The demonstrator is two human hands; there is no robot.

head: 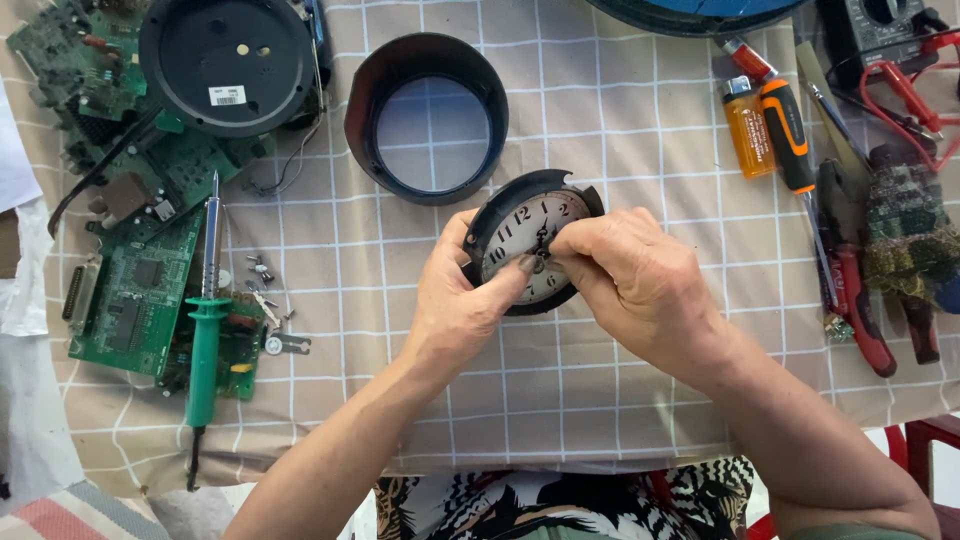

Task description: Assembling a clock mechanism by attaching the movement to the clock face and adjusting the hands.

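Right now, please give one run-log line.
left hand: holds clock face | right hand: pinches clock hands | black ring: behind, on cloth

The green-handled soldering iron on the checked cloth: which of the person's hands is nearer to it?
Left. The left hand grips the round clock face, right of the green-handled soldering iron; the right hand lies further right, fingers at the dial's centre.

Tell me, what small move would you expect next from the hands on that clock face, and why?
Probably a gentle pull or turn on the clock's pointers. The left hand grips the clock face at its rim, thumb on the dial, while the right hand pinches at the centre where the pointers meet. The black ring housing already lies apart on the checked cloth, so disassembly seems under way.
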